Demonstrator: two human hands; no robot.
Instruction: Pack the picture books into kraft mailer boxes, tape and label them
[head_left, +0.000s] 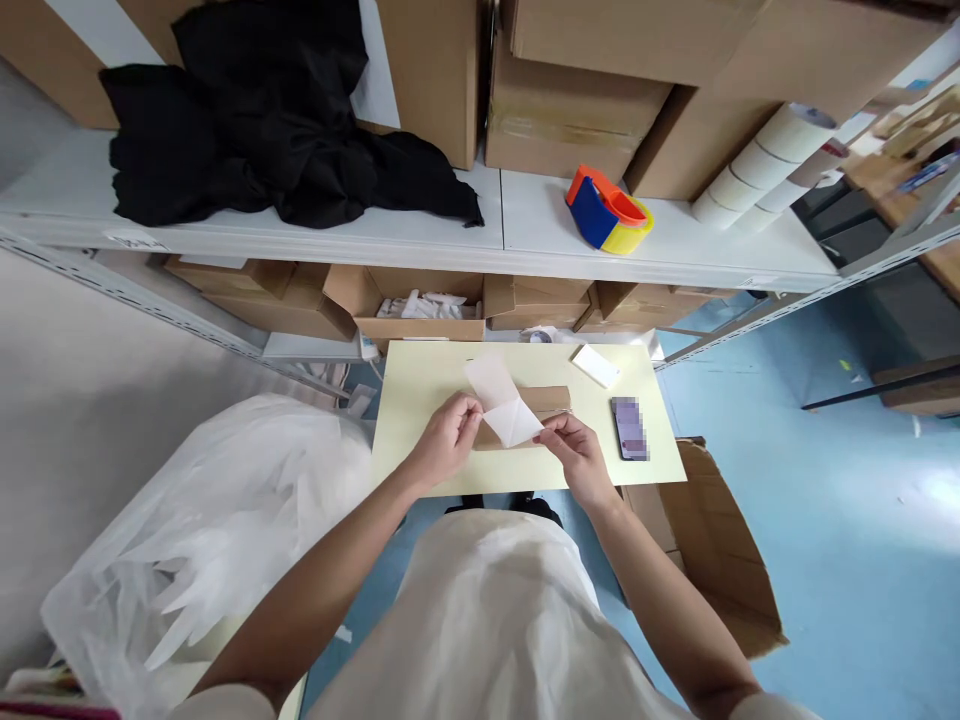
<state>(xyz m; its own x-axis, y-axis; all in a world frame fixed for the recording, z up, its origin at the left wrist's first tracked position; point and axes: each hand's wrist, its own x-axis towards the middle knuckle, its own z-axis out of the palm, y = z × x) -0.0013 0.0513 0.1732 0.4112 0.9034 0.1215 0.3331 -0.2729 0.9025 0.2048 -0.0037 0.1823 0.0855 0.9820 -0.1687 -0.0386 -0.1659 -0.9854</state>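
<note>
A thin white translucent sheet (504,400), folded across itself, is stretched between my two hands. My left hand (450,435) pinches its left edge, fingers closed. On the other side, my right hand (576,450) grips the lower right corner between thumb and fingers. Below the sheet a small brown cardboard box (551,400) lies on the pale yellow table (409,400); the sheet and my hands cover part of it. Whether the sheet touches the box I cannot tell.
A phone (630,428) and a white box (596,366) lie at the table's right. Behind is a shelf (420,240) with cartons, black cloth (262,130), a tape dispenser (609,212) and tape rolls (765,165). White plastic bags (247,500) stand left, an open carton (720,560) right.
</note>
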